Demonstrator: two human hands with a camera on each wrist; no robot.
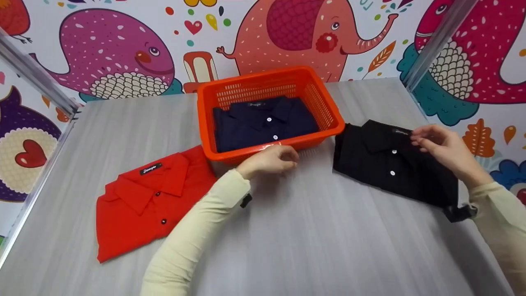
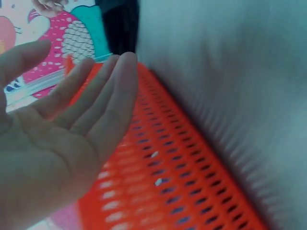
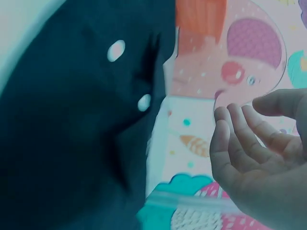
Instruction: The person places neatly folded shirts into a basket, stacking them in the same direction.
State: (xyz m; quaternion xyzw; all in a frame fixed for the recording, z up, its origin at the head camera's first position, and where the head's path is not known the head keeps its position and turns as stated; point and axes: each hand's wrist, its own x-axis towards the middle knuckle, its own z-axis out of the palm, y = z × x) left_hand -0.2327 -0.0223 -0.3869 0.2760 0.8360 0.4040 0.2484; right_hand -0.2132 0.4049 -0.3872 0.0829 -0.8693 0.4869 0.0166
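In the head view my left hand (image 1: 271, 159) is at the front rim of the orange basket (image 1: 205, 123), fingers loosely bent around nothing. The left wrist view shows that hand (image 2: 72, 120) with its palm bare, beside the basket's slotted wall (image 2: 158, 158). A folded navy shirt (image 1: 254, 123) with white buttons lies inside the basket. My right hand (image 1: 446, 150) hovers over the right part of a folded black shirt (image 1: 370, 160), holding nothing. In the right wrist view its fingers (image 3: 247, 139) are relaxed, apart from the black cloth (image 3: 62, 129).
A folded red shirt (image 1: 144, 201) with black buttons lies left of the basket on the grey table (image 1: 312, 230). Walls with printed animals (image 1: 119, 49) enclose the table at the back and sides, with metal corner posts (image 1: 435, 45).
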